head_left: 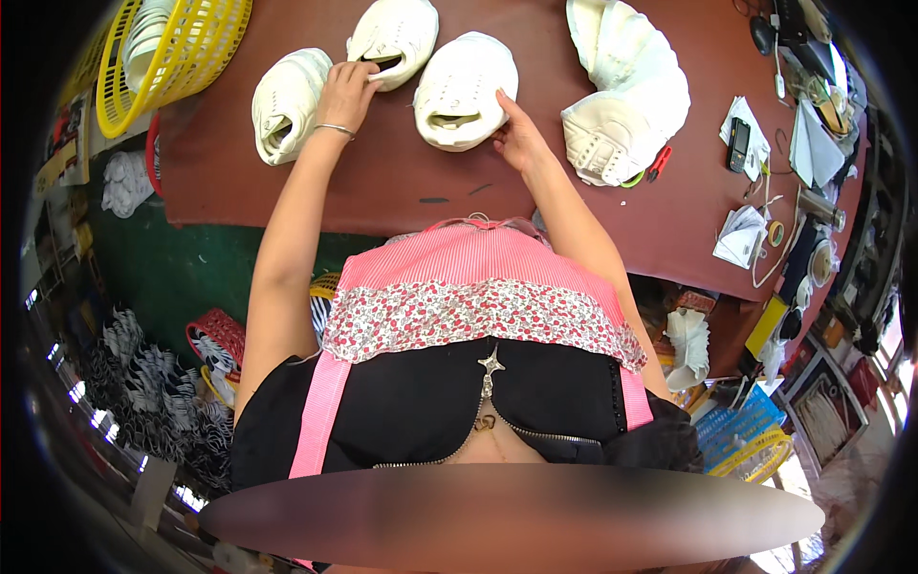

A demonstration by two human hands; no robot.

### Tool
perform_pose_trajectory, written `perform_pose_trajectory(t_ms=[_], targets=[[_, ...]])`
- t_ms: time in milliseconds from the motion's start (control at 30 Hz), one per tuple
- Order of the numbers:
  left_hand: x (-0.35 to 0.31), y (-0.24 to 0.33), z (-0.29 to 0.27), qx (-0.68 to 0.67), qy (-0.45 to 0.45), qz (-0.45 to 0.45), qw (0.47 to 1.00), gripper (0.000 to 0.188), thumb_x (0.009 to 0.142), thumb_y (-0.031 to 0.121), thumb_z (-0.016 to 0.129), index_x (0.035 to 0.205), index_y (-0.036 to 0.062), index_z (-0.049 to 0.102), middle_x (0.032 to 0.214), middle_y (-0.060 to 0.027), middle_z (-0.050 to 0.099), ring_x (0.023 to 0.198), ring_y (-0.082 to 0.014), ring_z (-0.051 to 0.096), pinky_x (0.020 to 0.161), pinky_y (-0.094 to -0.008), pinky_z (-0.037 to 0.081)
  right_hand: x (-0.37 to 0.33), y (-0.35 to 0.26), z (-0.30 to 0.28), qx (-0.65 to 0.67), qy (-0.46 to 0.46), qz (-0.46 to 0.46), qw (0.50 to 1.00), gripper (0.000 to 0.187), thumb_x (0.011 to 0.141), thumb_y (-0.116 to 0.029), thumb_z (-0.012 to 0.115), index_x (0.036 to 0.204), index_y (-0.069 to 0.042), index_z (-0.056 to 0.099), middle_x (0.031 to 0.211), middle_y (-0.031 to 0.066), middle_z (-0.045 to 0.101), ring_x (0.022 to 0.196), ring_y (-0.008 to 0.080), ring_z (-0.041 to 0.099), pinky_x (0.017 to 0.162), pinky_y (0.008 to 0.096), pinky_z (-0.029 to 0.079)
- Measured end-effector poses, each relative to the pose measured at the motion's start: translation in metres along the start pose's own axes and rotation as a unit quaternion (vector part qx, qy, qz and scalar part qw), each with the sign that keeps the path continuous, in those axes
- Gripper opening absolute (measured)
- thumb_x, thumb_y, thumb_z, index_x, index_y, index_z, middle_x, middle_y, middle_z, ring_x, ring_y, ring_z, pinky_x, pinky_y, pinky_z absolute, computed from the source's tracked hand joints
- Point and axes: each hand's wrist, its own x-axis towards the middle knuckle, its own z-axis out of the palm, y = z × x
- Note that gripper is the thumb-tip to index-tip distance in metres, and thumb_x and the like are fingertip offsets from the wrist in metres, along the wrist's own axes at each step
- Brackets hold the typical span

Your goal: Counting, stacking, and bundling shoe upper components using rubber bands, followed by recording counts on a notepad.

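Note:
Three white shoe uppers lie on the brown-red table in front of me. My left hand (347, 94) has its fingers closed on the opening edge of the far middle upper (400, 27). Just left of that wrist sits another upper (287, 96), its opening toward me. My right hand (521, 136) grips the right-hand upper (467, 81) at its near right side, thumb on top and fingers partly hidden beneath. Farther right, a curved, overlapping stack of white uppers (626, 100) fans across the table, apart from my right hand.
Red-handled snips (659, 164) lie beside the stack. A black phone (738, 143), papers (739, 236) and a tape roll (775, 232) are at the right. A yellow basket (206, 53) with white pieces stands far left. The table's front edge (220, 225) runs before me.

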Motion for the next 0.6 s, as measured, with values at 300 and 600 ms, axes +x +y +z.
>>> perform_pose_trajectory(t_ms=[300,600], targets=[[0.009,0.113,-0.047,-0.222,0.013,0.098,0.970,0.060,0.069,0.044,0.085,0.109,0.0046,0.064,0.120,-0.0114,0.058,0.106,-0.0307,0.057,0.092,-0.0397,0.047,-0.072,-0.044,0.039,0.258,-0.182,-0.073,0.946,0.062,0.098,-0.044,0.056,0.139,0.001,0.045,0.140,0.0177,0.053,0.130,0.0317,0.050,0.110,0.0496,0.039],[0.008,0.127,-0.045,-0.392,-0.009,-0.047,0.919,0.062,0.072,0.023,0.088,0.120,-0.0035,0.060,0.120,-0.0102,0.055,0.110,-0.0209,0.057,0.093,-0.0321,0.049,-0.121,-0.040,0.038,0.298,-0.254,-0.065,0.918,0.055,0.102,-0.034,0.050,0.142,0.002,0.041,0.145,0.0186,0.048,0.134,0.0326,0.047,0.113,0.0482,0.037]])
